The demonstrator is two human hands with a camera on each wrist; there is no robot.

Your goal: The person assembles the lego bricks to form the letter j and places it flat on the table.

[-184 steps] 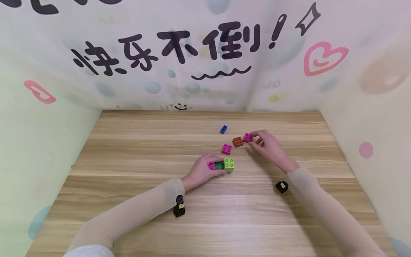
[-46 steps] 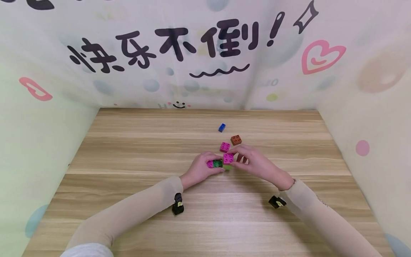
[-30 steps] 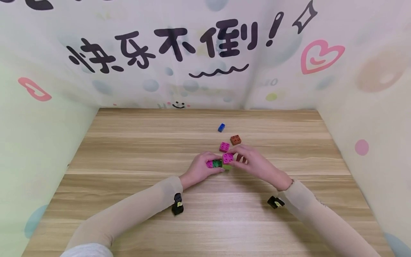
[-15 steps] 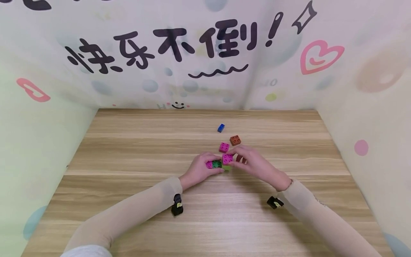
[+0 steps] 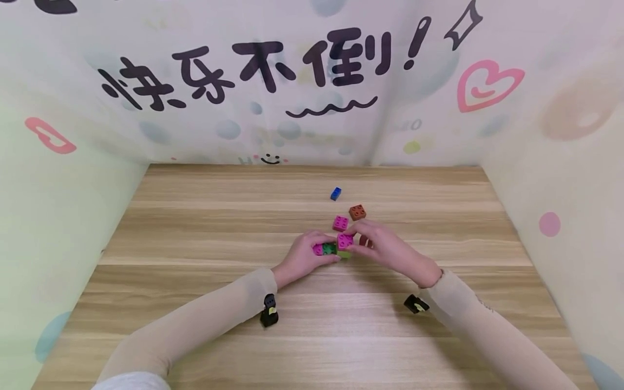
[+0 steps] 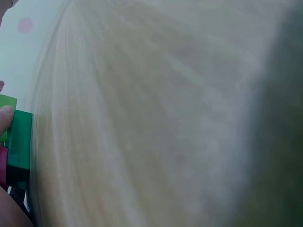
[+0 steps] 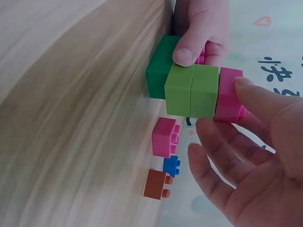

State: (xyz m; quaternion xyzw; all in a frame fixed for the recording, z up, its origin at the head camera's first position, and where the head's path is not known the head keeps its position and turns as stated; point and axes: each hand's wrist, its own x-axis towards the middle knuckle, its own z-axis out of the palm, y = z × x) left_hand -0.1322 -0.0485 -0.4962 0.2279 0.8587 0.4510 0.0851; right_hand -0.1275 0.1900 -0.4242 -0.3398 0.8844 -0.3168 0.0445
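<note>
My left hand (image 5: 306, 253) grips a built cluster of toy building bricks on the table. In it are a dark green brick (image 7: 159, 68), a pink brick (image 5: 318, 249) and two stacked lime green bricks (image 7: 191, 91). The left thumb (image 7: 184, 54) presses against the lime and dark green sides. Between thumb and index finger my right hand (image 5: 385, 250) pinches another pink brick (image 7: 228, 94) on top of the lime stack; a thin dark line shows at their joint. The left wrist view catches only the cluster's dark green brick (image 6: 20, 139) and lime brick (image 6: 8, 103) at its edge.
Just behind the hands lies a loose pink brick (image 5: 340, 222). A reddish-brown brick (image 5: 357, 212) sits beyond it to the right, and a small blue brick (image 5: 336, 193) is farther back. Printed fabric walls (image 5: 273, 130) enclose the wooden table (image 5: 214, 206).
Six seconds ago my right hand held the pink brick beside the brown one; it came left and nearer, onto the lime stack. Over the last second the hands barely move.
</note>
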